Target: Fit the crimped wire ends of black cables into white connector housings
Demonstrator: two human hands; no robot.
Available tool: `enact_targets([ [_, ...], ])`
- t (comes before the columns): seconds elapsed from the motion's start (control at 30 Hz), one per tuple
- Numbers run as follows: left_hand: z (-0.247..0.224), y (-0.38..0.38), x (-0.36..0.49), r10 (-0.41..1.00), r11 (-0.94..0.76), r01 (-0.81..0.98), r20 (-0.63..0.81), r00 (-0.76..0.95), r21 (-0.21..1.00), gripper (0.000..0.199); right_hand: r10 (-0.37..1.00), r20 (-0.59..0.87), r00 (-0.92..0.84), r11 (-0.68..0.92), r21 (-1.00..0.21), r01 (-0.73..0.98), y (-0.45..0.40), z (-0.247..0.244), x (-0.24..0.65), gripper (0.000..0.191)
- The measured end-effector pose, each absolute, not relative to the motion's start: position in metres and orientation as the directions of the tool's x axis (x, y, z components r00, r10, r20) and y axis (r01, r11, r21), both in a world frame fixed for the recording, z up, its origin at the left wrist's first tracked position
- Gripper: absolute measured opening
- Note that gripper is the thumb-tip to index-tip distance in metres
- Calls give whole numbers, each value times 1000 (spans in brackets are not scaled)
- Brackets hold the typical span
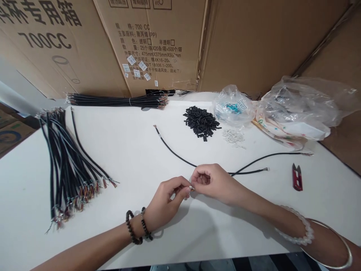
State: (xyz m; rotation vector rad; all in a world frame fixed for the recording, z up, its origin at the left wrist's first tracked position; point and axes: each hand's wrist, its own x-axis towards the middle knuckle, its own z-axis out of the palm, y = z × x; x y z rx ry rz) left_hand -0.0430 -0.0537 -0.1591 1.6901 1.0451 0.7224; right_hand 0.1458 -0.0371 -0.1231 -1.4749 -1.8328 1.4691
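Observation:
My left hand (pixel 167 201) and my right hand (pixel 214 183) meet at the front of the white table, their fingertips pinching the small stripped end of a black cable (pixel 192 188). Part of that end is hidden by my fingers. Black cable runs out behind my right hand, one length (pixel 175 152) reaching back left and others (pixel 267 159) stretching right. A loose bundle of finished black cables (pixel 64 162) lies to the left of my left hand.
A second black cable bundle (pixel 118 100) lies along the far edge of the white table (pixel 135 128). Black sleeves (pixel 201 122), white bits (pixel 233 137), clear plastic bags (pixel 299 107) and red snips (pixel 297 177) lie on the right. Cardboard boxes (pixel 152 37) stand behind.

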Motion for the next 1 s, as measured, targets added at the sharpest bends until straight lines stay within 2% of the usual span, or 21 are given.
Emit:
enact_targets([
  [0.17,-160,-53,-43,890,-234,333,63,452,914,24,941,-207,-269,-30,-841,540,-42,-117,135,12],
  [0.27,-160,-51,-44,876,-330,347,148,459,878,23,931,-187,-313,3,-855,518,-41,-117,137,12],
  [0.37,-158,-49,-49,830,-481,344,292,476,806,20,881,-210,-423,6,-891,455,-37,-114,145,10],
  [0.47,-152,-45,-57,711,-678,321,476,518,662,18,815,-253,-521,-19,-911,413,-33,-109,153,22],
  [0.53,-149,-44,-61,599,-792,299,580,552,533,22,777,-274,-568,-27,-914,404,-31,-104,155,23],
  [0.63,-147,-42,-64,454,-891,290,680,576,349,28,728,-290,-622,-42,-924,381,-31,-98,154,19],
  [0.7,-144,-40,-65,367,-925,305,732,574,225,24,705,-294,-645,-68,-934,351,-31,-94,152,19],
  [0.8,-136,-38,-65,224,-946,324,778,588,27,16,675,-294,-677,-117,-948,295,-30,-91,149,22],
  [0.87,-129,-38,-67,147,-943,324,777,612,-77,19,649,-292,-703,-147,-954,260,-29,-90,147,20],
  [1.0,-121,-39,-72,66,-923,329,760,646,-199,29,615,-281,-737,-172,-960,223,-28,-90,144,10],
])
